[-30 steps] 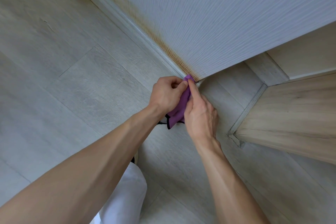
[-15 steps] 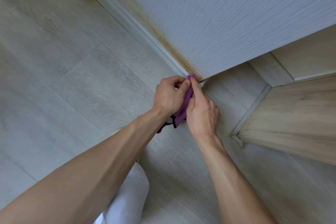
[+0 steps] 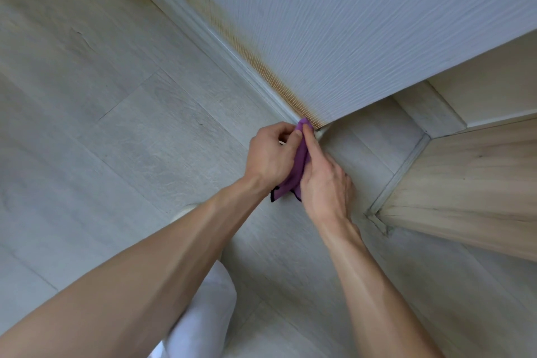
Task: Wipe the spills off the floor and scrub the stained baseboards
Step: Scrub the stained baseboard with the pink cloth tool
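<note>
Two hands share one small purple cloth (image 3: pixel 300 166) here, and I have it bunched between them at the outer corner of the wall, where the baseboard (image 3: pixel 220 41) ends. My left hand (image 3: pixel 271 154) is curled around the cloth with the thumb pinching its upper tip; my right hand (image 3: pixel 325 180) grips the other side, its forefinger laid along the fabric and pushing the tip into the joint between baseboard and wall (image 3: pixel 348 23). The lower end of the cloth, edged in dark stitching, hangs loose between my wrists just above the floor (image 3: pixel 116 125).

I judge the cloth to be light, soft and completely limp. It has no stiffness of its own, so any scrubbing force has to come from a fingertip directly behind it. The best hold looks like the one I have: pinch close to the working tip, keep the wad tight, and let the tail hang. Held further back, it would likely fold and slide off the narrow ledge.

A brownish stain (image 3: pixel 247 43) runs along the seam above the baseboard, darkest near the far corner at the top left, so most of that strip appears not yet cleaned. A white-clad knee (image 3: pixel 203 317) shows below my arms.
</note>
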